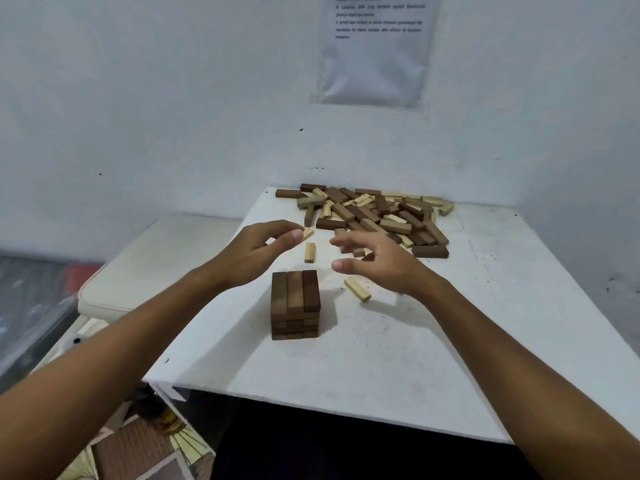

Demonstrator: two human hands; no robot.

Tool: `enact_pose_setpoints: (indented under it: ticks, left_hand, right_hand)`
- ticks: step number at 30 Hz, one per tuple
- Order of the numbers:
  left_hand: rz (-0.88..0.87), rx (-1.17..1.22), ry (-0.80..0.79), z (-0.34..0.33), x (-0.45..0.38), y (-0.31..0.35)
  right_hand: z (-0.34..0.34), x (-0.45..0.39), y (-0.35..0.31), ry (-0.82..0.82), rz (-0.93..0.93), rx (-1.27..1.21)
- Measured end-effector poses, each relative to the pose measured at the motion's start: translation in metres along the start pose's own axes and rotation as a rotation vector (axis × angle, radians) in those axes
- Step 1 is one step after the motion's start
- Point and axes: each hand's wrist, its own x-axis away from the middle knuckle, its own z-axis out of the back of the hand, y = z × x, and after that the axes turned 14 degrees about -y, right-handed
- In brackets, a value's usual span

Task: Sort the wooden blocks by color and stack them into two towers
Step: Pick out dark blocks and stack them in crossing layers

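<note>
Hanging on the wall behind: a printed sheet (pixel 374 50), text too blurred for reading. Lying left of the counter (pixel 450 341): a pale cushion (pixel 145 268). Crowding the counter's far side: a mixed pile of blocks (pixel 377 216), dark and light jumbled together. Standing nearer: a dark tower (pixel 295 304), 3 blocks across on top. Lying loose: 1 light block (pixel 310 252) between both hands, another pale block (pixel 357 289) under the right wrist. Reaching beyond the tower: left hand (pixel 263 251), fingers loosely curled, holding nothing, fingertips just beside a small light piece (pixel 308 233). Hovering right of the tower: right hand (pixel 377 261), fingers spread and relaxed, gripping nothing, partly hiding the pile's near edge.
</note>
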Motion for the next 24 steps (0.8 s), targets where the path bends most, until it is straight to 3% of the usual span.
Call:
enact_pose_setpoints:
  ticks: [12,18,24]
  left_hand:
    - [0.003,-0.297,-0.052,0.003,-0.119,-0.056]
    - [-0.119,-0.556,-0.077,-0.008,-0.163,-0.069]
    - [-0.166,-0.651,-0.105,-0.016,-0.183,-0.093]
  right_hand:
    - [0.047,-0.024,0.076,0.187,-0.214,0.034]
    - [0.043,-0.071,0.069,0.171,-0.198,0.351]
    - [0.026,-0.105,0.066,0.125,-0.453,0.698]
